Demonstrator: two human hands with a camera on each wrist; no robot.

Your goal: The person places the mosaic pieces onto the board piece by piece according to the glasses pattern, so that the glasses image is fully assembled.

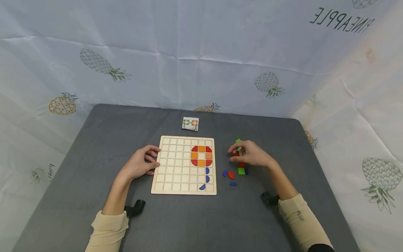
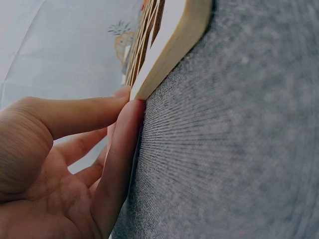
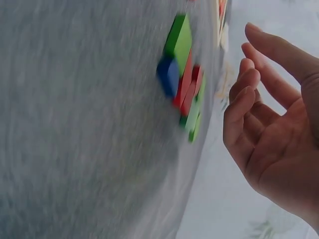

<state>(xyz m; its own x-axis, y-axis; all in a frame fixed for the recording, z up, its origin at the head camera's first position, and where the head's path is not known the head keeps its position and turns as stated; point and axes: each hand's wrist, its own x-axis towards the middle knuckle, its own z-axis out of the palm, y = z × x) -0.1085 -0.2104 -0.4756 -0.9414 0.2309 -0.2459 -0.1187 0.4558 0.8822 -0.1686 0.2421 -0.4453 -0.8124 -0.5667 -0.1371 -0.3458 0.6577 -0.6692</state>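
My left hand (image 1: 140, 162) holds the left edge of a pale wooden grid board (image 1: 176, 168). In the left wrist view the thumb and index finger pinch the board's edge (image 2: 169, 62). On the board's right side, red quarter-circle pieces (image 1: 194, 162) and orange square pieces (image 1: 201, 162) form a ring. Below it lie blue half-circle pieces (image 1: 207, 179). Over a small heap of loose pieces hovers my right hand (image 1: 252, 154), fingers loosely bent, thumb apart, holding nothing. Its wrist view shows the heap's green block (image 3: 179, 37), blue block (image 3: 168, 77) and red pieces (image 3: 187, 89).
Behind the board lies a small pattern card (image 1: 190, 124) on the grey tabletop (image 1: 132, 119). Between board and heap are a loose red piece (image 1: 231, 175) and small blue pieces (image 1: 233, 183). A pineapple-print cloth (image 1: 151, 42) hangs behind the table.
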